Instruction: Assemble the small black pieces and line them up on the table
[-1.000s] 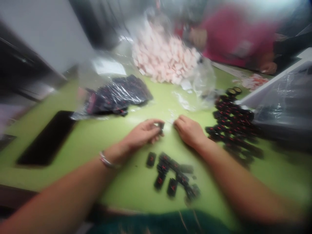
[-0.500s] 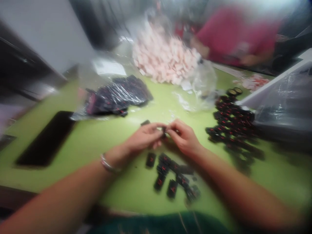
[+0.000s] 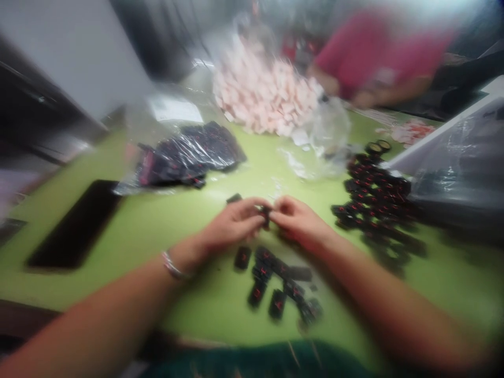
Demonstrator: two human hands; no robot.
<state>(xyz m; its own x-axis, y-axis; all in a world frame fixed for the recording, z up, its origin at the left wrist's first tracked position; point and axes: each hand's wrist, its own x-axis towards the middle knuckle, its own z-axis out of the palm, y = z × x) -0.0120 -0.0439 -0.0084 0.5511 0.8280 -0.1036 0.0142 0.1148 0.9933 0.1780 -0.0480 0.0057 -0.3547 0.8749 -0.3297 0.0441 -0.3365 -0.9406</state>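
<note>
Centrally, the left hand (image 3: 234, 223) and right hand (image 3: 301, 220) pinch a small black block (image 3: 266, 221) between their fingers over the green worktop (image 3: 197, 310); the left partly hides another dark piece (image 3: 234, 198) beyond. Loose black red-marked rectangles (image 3: 277, 304) lie nearer, a dark heap (image 3: 372, 197) right, a clear plastic bag (image 3: 163, 128) of black parts (image 3: 216, 152) far left, pale-pink pieces (image 3: 271, 100) farther

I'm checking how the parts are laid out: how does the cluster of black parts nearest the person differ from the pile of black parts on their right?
The near cluster has far fewer parts than the right pile. The near cluster is spread thin, with some parts lying apart; the right pile is crowded, with many parts overlapping. Both lie loose on the green table and show red markings.
</note>
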